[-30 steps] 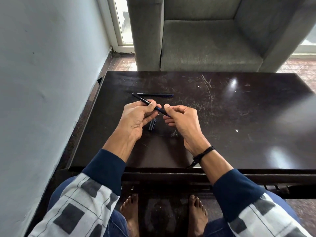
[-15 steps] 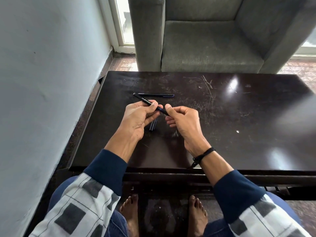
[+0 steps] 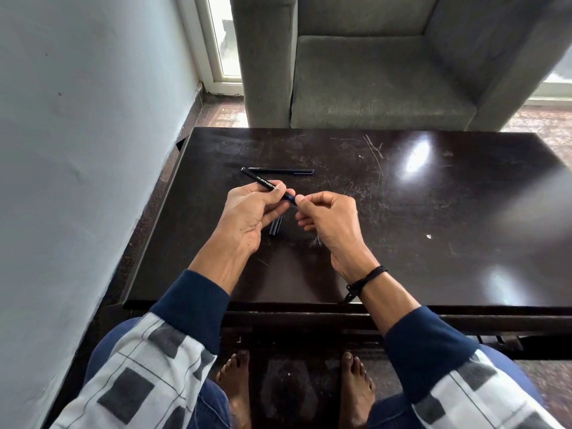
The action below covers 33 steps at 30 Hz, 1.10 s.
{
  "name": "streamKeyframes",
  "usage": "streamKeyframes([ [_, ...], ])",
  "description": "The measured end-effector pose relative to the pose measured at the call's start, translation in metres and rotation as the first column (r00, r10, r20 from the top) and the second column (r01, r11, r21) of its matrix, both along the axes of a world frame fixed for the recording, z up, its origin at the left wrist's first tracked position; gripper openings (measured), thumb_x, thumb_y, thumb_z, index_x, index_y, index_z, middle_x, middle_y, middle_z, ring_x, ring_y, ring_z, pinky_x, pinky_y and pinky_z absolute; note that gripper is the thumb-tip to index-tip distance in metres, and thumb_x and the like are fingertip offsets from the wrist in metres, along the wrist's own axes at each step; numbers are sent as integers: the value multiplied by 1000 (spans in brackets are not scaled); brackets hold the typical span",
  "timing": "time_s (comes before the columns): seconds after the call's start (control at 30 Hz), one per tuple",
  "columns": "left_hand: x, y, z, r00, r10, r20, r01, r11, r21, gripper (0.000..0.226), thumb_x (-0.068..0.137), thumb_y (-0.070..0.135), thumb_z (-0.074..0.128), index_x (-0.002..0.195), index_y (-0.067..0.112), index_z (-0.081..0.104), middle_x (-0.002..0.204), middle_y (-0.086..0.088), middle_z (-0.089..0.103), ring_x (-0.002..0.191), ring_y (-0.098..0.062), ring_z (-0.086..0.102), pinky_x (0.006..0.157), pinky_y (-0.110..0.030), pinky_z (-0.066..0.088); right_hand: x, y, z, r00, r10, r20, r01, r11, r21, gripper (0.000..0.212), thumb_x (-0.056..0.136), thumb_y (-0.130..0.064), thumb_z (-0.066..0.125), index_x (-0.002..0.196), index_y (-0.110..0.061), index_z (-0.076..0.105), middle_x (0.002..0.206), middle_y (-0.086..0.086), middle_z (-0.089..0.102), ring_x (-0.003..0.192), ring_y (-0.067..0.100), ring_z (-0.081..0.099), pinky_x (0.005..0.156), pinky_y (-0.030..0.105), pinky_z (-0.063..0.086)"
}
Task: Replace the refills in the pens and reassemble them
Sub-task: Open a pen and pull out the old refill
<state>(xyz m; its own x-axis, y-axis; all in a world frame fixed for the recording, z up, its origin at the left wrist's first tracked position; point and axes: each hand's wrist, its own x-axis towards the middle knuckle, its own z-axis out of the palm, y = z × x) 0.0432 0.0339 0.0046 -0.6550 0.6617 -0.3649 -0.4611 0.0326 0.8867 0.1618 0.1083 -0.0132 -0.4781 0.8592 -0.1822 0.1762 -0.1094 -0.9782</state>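
- The left hand (image 3: 250,212) has its grip closed round the middle of a black pen (image 3: 263,182), thumb lying over the printed barrel. The back end juts out beyond the grip, away from the person.
- The right hand (image 3: 328,218) pinches the pen's near end between thumb and forefinger, just beside the left grip.
- Since a second ago, the right fingertips have crept closer to the left thumb, so less barrel shows between them. This looks like twisting at the tip section, though I cannot tell whether it is going on or coming off.
- Two short dark pieces (image 3: 275,227) lie on the bench (image 3: 433,212) under the grips.
- A second pen (image 3: 281,171) lies just beyond the grips.
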Motion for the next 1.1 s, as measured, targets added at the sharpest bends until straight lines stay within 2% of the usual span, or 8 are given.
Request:
streamKeyframes([
  [0.17,1,0,-2,1000,-6,-4,6,1000,-7,6,93,1,67,92,3,73,88,-14,78,88,-20,76,76,-27,61,-1,3,-3,1000,15,-5,-15,998,58,16,80,-18,85,86,-18,71,77,3,69,73,16,64,78,41,59],
  [0.37,-2,0,0,1000,18,15,-18,1000,-1,6,92,1,68,95,1,73,85,-10,78,85,-19,77,79,-29,63,0,1,1,1000,-17,-11,17,1000,14,22,88,-37,78,88,-16,73,77,7,76,68,12,69,66,28,57],
  [0.57,-1,0,-2,1000,1,-5,-1,1000,-11,7,93,2,68,96,1,73,90,-13,78,91,-22,77,82,-29,62,-2,3,-2,1000,-20,-13,21,999,32,10,87,-18,79,82,-13,73,75,6,73,69,14,66,72,34,58],
  [0.67,-1,0,0,1000,14,3,-14,1000,-6,6,92,1,68,94,1,73,87,-13,78,89,-22,76,83,-30,62,-2,2,-2,1000,-13,-24,14,999,33,16,83,-24,84,89,-16,72,77,2,72,72,13,65,74,35,58],
  [0.8,-1,0,0,1000,20,19,-20,1000,2,5,91,1,69,91,4,73,80,-8,78,84,-18,76,80,-29,62,-1,-1,2,1000,-17,-6,17,1000,-1,25,91,-40,73,90,-15,73,80,7,76,67,13,70,66,29,59],
  [0.9,-1,0,-1,1000,14,18,-14,1000,-1,5,92,2,68,93,3,73,86,-11,78,89,-20,77,80,-29,62,-1,0,0,1000,-1,1,1,1000,-10,19,95,-28,72,83,-13,73,73,8,75,64,14,68,63,27,56],
  [1.0,-1,0,-1,1000,13,17,-13,1000,-5,6,92,1,68,93,3,73,90,-13,78,94,-23,76,80,-29,62,-1,1,0,1000,-11,0,11,1000,10,11,90,-20,77,85,-11,73,80,12,76,67,13,67,69,33,58],
  [1.1,-1,0,-1,1000,18,18,-18,1000,-5,6,92,1,68,92,3,73,87,-11,79,91,-22,76,80,-29,62,0,0,1,1000,4,-8,-4,1000,7,17,87,-28,80,90,-12,74,88,12,77,69,12,68,72,33,60],
])
